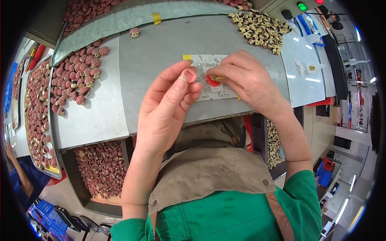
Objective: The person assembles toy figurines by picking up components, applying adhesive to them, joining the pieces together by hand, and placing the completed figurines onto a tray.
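Observation:
Between the thumb and fingers of my left hand (171, 90) is a hollow pink raspberry-shaped piece (190, 75), its opening showing. My right hand (249, 78) is closed over a small red round dish (213, 82), its fingertips pinching something small and yellowish; its kind is partly hidden by the fingers. The dish sits on a stained pale sheet (203, 93) held to the grey worktop by yellow tape. The two hands are apart, both just above the sheet.
Cream-and-dark small pieces (259, 30) are heaped at the far right. Pink pieces (78, 72) lie piled at the left, beside a full tray (38, 108). An open drawer (100, 170) below holds more. One pink piece (134, 32) lies alone. Another person's arm (20, 172) is at far left.

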Available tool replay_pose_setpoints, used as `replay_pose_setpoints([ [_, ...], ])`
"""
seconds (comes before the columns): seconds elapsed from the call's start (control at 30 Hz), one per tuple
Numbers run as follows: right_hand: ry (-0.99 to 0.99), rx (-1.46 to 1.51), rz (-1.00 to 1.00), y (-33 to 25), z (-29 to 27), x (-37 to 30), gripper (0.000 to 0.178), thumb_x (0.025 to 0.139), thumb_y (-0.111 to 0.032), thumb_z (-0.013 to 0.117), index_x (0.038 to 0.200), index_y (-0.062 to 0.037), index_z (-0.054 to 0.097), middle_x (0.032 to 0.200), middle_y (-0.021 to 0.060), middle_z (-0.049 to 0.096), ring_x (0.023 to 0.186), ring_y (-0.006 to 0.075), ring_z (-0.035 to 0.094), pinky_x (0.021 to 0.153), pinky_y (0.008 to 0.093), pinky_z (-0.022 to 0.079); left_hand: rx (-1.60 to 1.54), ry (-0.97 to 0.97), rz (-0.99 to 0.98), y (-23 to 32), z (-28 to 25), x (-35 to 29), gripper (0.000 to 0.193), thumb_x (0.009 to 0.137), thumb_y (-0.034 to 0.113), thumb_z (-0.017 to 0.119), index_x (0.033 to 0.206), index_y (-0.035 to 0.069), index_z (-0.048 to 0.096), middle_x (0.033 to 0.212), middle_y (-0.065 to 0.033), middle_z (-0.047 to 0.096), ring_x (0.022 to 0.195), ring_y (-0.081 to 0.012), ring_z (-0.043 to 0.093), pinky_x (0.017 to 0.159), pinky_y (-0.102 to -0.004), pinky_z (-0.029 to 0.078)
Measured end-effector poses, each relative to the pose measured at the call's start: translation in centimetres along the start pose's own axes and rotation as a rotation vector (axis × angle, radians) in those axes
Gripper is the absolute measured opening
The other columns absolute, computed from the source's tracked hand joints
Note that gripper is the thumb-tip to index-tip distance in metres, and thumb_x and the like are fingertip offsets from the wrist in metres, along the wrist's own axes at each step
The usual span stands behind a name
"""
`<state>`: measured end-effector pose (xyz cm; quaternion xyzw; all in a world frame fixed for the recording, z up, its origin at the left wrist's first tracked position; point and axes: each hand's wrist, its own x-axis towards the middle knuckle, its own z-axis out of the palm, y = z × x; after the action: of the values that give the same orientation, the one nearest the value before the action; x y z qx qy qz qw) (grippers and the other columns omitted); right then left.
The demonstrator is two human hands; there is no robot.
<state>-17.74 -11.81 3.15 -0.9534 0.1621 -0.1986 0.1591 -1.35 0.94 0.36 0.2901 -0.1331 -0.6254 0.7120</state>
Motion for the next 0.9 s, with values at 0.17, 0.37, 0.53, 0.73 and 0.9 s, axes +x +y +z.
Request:
replay_pose_setpoints([
  [0.17, 0.029, -0.005, 0.011, -0.2, 0.1, -0.3, 0.024, 0.073, 0.0, 0.067, 0.097, -0.0069, 0.067, 0.085, 0.0063, 0.058, 0.08, 0.0242, 0.056, 0.069, 0.0349, 0.047, 0.021, -0.053, 0.005, -0.1, -0.1, 0.1, 0.032, 0.096, 0.014, 0.054, 0.125, 0.002, 0.05, 0.112, -0.0056, 0.059, 0.091, -0.0102, 0.058, 0.085, -0.0244, 0.046],
  [0.37, -0.01, 0.015, 0.013, -0.4, -0.3, -0.5, 0.024, 0.075, -0.001, 0.067, 0.098, -0.0072, 0.068, 0.086, 0.0063, 0.058, 0.081, 0.0241, 0.056, 0.07, 0.0341, 0.047, 0.008, -0.082, 0.007, -0.1, -0.6, 0.1, 0.032, 0.096, 0.016, 0.054, 0.125, 0.003, 0.05, 0.11, -0.0051, 0.06, 0.091, -0.0096, 0.056, 0.085, -0.0248, 0.046],
  [0.53, -0.01, 0.241, 0.163, -0.4, 0.0, -1.2, 0.021, 0.08, 0.0, 0.063, 0.101, -0.0047, 0.066, 0.091, 0.0071, 0.059, 0.086, 0.0213, 0.057, 0.077, 0.0305, 0.046, 0.027, -0.086, 0.004, -0.1, -0.3, 0.0, 0.032, 0.097, 0.019, 0.053, 0.124, 0.003, 0.05, 0.109, -0.0045, 0.06, 0.091, -0.0097, 0.056, 0.085, -0.0249, 0.045],
  [0.73, 0.162, 1.025, 0.468, -2.6, 0.8, -1.4, 0.023, 0.092, -0.004, 0.055, 0.114, 0.0012, 0.054, 0.107, 0.006, 0.058, 0.099, 0.0128, 0.055, 0.087, 0.0267, 0.045, 0.144, -0.042, 0.01, -0.3, 0.5, -0.3, 0.029, 0.097, 0.017, 0.052, 0.122, 0.003, 0.051, 0.108, -0.0036, 0.06, 0.09, -0.0088, 0.055, 0.084, -0.0243, 0.045],
  [0.9, 0.233, 1.006, 0.341, -3.1, 1.7, -1.0, 0.02, 0.093, -0.006, 0.055, 0.112, 0.0003, 0.053, 0.107, 0.0054, 0.058, 0.1, 0.0118, 0.055, 0.088, 0.0265, 0.045, 0.229, -0.055, 0.029, -0.4, 0.9, -0.2, 0.025, 0.097, 0.016, 0.053, 0.118, 0.003, 0.054, 0.106, -0.0026, 0.06, 0.091, -0.0086, 0.055, 0.084, -0.0245, 0.045],
])
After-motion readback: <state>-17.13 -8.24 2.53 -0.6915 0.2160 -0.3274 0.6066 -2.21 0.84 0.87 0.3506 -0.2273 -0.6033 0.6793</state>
